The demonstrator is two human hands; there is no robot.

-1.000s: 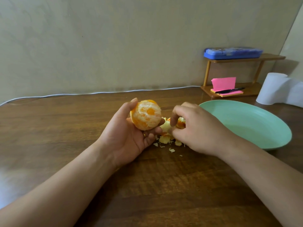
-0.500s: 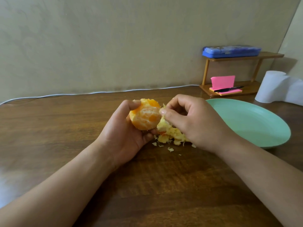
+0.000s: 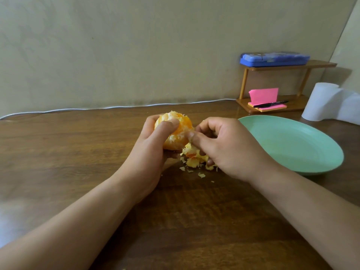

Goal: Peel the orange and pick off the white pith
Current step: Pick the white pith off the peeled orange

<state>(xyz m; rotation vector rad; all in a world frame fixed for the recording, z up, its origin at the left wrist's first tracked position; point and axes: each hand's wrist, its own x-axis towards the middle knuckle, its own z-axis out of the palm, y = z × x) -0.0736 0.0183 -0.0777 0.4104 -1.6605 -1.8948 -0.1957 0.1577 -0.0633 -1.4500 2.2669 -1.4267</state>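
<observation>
**Q:** Where is the orange, and who has it?

**A:** The peeled orange (image 3: 175, 133) is held above a dark wooden table (image 3: 78, 152), near the middle of the view. The person's left hand (image 3: 150, 152) grips it: the thumb lies across the front and the fingers curl round the back. Pale strands of pith cling to the segments.

**Q:** And the other hand?

**A:** The right hand (image 3: 224, 147) is curled, with thumb and forefinger pinching at the orange's right side. Whatever sits between the fingertips is too small to make out.

**Q:** What lies under the hands?

**A:** A small heap of peel scraps (image 3: 194, 160), yellow-white with bits of orange rind, sits on the table just below the fruit and partly under the right hand. A few crumbs are scattered on its near side.

**Q:** Anything else nearby?

**A:** A mint-green plate (image 3: 292, 145) rests on the table, just right of the right hand. Behind it is a small wooden shelf (image 3: 319, 64) with a blue pencil case (image 3: 274, 59) on top; the print on the case is too blurred to read. On the lower level are pink sticky notes (image 3: 264, 95) with one sheet turned up and a black pen (image 3: 270, 103) lying across the pad. A white paper roll (image 3: 321, 102) stands at the far right, and a white cable (image 3: 97, 108) runs along the foot of the wall.
</observation>
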